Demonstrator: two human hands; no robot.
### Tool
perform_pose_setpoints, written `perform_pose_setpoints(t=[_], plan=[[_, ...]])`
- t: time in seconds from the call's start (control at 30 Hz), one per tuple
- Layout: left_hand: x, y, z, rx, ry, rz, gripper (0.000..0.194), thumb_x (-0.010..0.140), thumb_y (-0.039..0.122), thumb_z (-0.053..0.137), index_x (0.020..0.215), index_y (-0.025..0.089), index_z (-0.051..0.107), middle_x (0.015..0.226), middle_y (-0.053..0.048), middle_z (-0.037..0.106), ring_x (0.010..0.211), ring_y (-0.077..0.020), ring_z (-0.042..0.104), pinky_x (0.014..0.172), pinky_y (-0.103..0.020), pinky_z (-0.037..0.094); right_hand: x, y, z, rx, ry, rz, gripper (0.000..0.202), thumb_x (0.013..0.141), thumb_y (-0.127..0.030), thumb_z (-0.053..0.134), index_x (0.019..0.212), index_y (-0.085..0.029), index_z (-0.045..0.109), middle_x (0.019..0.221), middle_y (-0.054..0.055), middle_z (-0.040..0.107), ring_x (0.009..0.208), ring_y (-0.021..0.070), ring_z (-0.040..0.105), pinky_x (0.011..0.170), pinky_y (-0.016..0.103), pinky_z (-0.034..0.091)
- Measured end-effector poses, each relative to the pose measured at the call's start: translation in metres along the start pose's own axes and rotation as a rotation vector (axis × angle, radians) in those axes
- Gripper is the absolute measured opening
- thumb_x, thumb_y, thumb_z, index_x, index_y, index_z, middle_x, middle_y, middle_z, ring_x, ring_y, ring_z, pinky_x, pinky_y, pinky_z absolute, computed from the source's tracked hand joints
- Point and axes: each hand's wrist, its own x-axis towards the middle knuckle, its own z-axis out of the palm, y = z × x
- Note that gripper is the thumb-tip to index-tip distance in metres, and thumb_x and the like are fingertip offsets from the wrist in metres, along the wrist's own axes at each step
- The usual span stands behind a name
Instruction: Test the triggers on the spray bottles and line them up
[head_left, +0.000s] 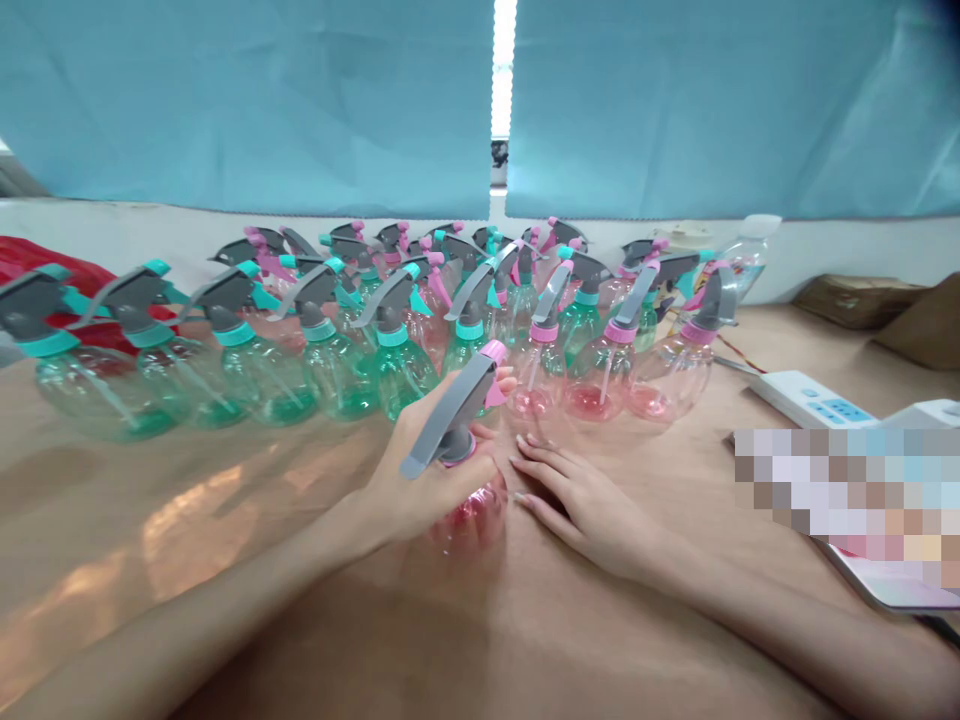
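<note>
My left hand (420, 460) is wrapped around the neck of a pink spray bottle (476, 515) with a grey and pink trigger head. The bottle stands near the middle of the table, and the fingers partly hide its neck and trigger. Just right of it, my right hand (581, 500) lies flat on the brown tabletop (337, 640), fingers stretched toward the bottle and holding nothing. Behind my hands is a front row of green spray bottles (349, 375) at the left and pink spray bottles (600, 385) at the right.
More spray bottles (450, 245) crowd behind the front row. At the right are a white power strip (814, 398), a flat device (885, 590) partly blurred out, and brown packages (855, 300). A clear bottle with a white cap (750, 250) stands at the back right. Red material (60, 270) lies far left.
</note>
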Motion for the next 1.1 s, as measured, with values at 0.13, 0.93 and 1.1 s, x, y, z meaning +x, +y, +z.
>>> perform_pose_setpoints(t=[0.13,0.93,1.1], plan=[[0.0001,0.0011,-0.0004,-0.048,-0.010,-0.007,0.046,0.069,0.017,0.049,0.114,0.023,0.056,0.086,-0.001,0.063,0.060,-0.0125,0.055,0.053,-0.024,0.049,-0.0001,-0.0004,0.0008,0.019,0.012,0.003,0.042,0.097,-0.037,0.045,0.130,-0.013,0.056,0.139,0.015,0.052,0.130,0.0285,0.047,0.106,0.050,0.041],[0.0007,0.0051,-0.0011,-0.085,-0.016,-0.036,0.049,0.066,0.015,0.049,0.113,0.024,0.054,0.077,0.002,0.056,0.056,-0.0122,0.046,0.052,-0.025,0.040,-0.0007,-0.0010,0.0002,0.042,0.022,-0.001,0.041,0.096,-0.036,0.046,0.130,-0.015,0.056,0.139,0.015,0.053,0.129,0.0291,0.048,0.106,0.052,0.042],[0.0018,0.0061,-0.0029,-0.043,-0.027,-0.011,0.030,0.067,0.018,0.050,0.096,0.025,0.051,0.071,0.004,0.054,0.051,-0.0114,0.044,0.048,-0.025,0.036,-0.0009,-0.0004,0.0005,0.062,0.042,-0.003,0.041,0.095,-0.036,0.047,0.130,-0.016,0.056,0.138,0.015,0.054,0.128,0.0299,0.049,0.104,0.054,0.043]])
